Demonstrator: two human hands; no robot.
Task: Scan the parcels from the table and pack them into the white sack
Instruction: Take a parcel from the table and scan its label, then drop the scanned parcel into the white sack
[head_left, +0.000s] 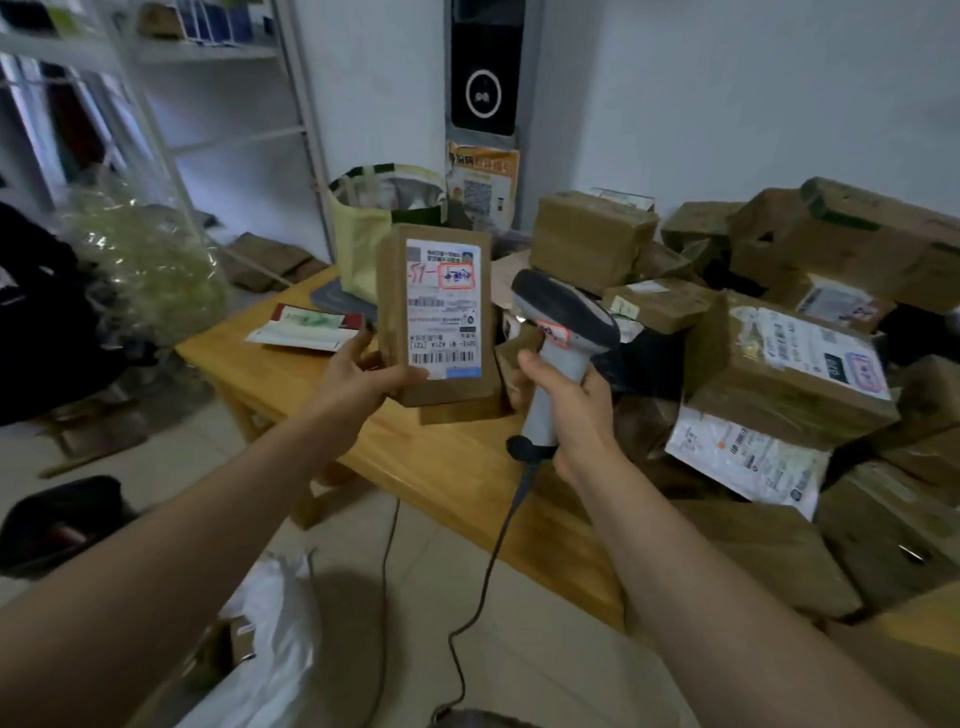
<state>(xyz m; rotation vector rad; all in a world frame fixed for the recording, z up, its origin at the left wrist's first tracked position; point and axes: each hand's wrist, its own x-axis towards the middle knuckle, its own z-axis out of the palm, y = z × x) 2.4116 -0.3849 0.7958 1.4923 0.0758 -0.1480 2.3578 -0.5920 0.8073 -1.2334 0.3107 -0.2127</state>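
Wooden table (311, 379) sat in a pale-walled room with a tiled floor. Its right half was basically buried under a heap of brown cardboard parcels (779, 374), a few with white shipping labels facing up.

The left hand (358, 379) was gripping one small brown parcel (436, 317) at its lower left corner, thumb across the front and the other fingers tucked behind. It held the parcel upright in the air over the table, with the label (444, 306) facing the camera. The label showed barcodes, plus red handwriting and a red stamp near the top.

The right hand (571, 410) had its fingers curled tight round the grey handle of a barcode scanner (566, 322), just beside the parcel on its right. The scanner's dark head sat at about the parcel's mid-height, and I couldn't see the two touching. A black cable (498, 545) ran from the bottom of the handle down to the floor.

The white sack (270, 623) lay crumpled on the floor at lower left, under the left forearm. Something brown showed beside it, but it was too blurry to call.

At the far end of the table stood a yellow-green bag (363, 244), with a red and white envelope (306, 325) lying flat near it. Metal shelving (208, 119) stood along the back left.
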